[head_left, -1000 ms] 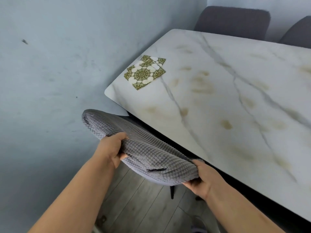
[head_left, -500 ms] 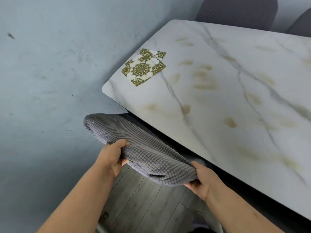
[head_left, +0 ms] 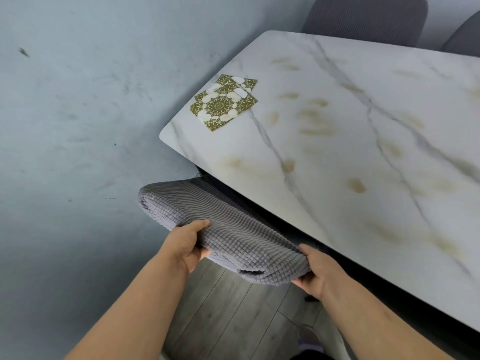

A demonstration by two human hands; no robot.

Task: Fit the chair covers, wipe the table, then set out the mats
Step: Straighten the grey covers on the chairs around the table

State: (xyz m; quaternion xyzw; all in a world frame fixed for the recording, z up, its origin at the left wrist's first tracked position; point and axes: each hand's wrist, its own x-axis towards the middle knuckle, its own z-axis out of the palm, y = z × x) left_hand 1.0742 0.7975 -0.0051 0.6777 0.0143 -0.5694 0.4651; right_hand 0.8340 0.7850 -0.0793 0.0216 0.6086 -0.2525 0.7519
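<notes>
Chair under grey cover (head_left: 223, 229): frame and seat hidden; only the fabric shows. Fingers of left hand (head_left: 185, 246) tucked beneath the cover, thumb alone visible. Right hand (head_left: 315, 271): fingers hidden behind cover edge. Table (head_left: 363, 178) cut off at right edge of frame. Two far chairs (head_left: 363, 19) cropped by top edge. Lower mats (head_left: 224, 103) partly covered by the top one; count unclear.
</notes>
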